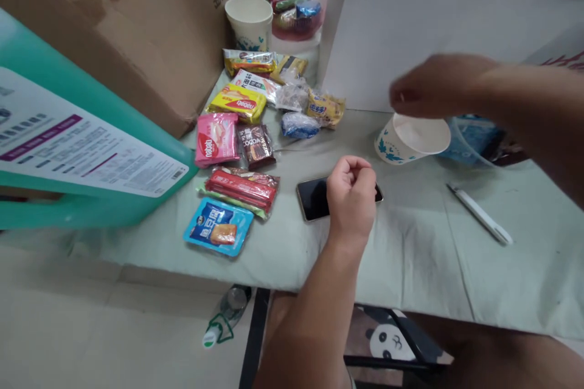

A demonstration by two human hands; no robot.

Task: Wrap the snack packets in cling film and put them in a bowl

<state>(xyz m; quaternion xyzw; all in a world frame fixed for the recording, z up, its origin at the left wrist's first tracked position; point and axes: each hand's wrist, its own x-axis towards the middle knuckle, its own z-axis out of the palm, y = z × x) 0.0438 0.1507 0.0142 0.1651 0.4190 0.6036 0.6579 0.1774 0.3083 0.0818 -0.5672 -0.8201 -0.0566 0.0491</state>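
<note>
My left hand [351, 194] is curled into a loose fist over a black phone [314, 197] lying flat on the cloth. Nothing shows between its fingers. Smeared by motion, my right hand [438, 85] hangs just above a white paper cup [396, 143] with blue leaf prints; its fingers are too blurred to read. Left of the phone lie several packaged snacks: a blue packet [219, 226], a red packet [241, 188], a pink packet [216, 138], a brown cocoa packet [256, 146] and a yellow packet [238, 103].
A white pen [483, 216] lies at the right, near a clear bluish bowl [465, 140] partly behind my right arm. A large green jug [150, 146] and a cardboard box [150, 30] border the left. Another paper cup [249, 15] stands before a mirror. A white box [438, 18] blocks the back.
</note>
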